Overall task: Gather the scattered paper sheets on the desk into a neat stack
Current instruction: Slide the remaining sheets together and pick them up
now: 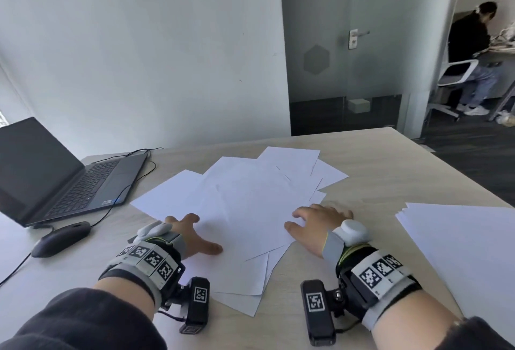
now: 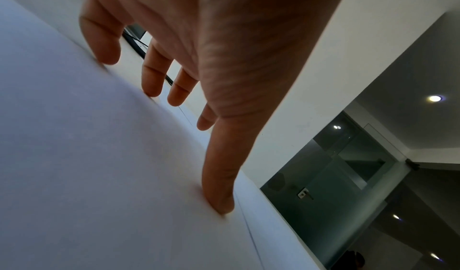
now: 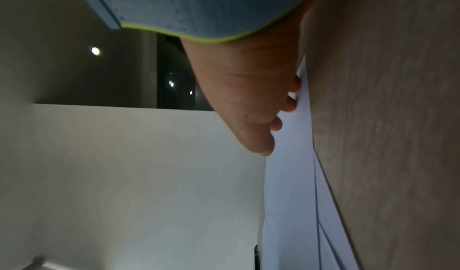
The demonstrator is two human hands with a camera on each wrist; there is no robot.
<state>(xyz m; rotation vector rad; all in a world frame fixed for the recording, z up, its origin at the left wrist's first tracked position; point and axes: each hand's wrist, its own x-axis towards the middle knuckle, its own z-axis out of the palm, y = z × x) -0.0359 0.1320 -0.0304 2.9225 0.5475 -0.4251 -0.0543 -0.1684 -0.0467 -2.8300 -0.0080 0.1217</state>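
Observation:
Several white paper sheets [image 1: 245,204] lie fanned and overlapping in the middle of the wooden desk [image 1: 390,165]. My left hand [image 1: 192,235] rests on the pile's left side, fingers spread and straight, tips pressing the paper [image 2: 74,156] in the left wrist view. My right hand [image 1: 315,224] lies on the pile's right edge, fingers spread, tips touching the sheets [image 3: 286,185]. Another bundle of sheets [image 1: 462,241] lies at the desk's right edge, apart from both hands.
An open laptop [image 1: 55,174] stands at the left with a black mouse [image 1: 61,238] and cables in front of it. A wall runs behind the desk; a glass door [image 1: 348,51] is beyond. A person sits far right in the background.

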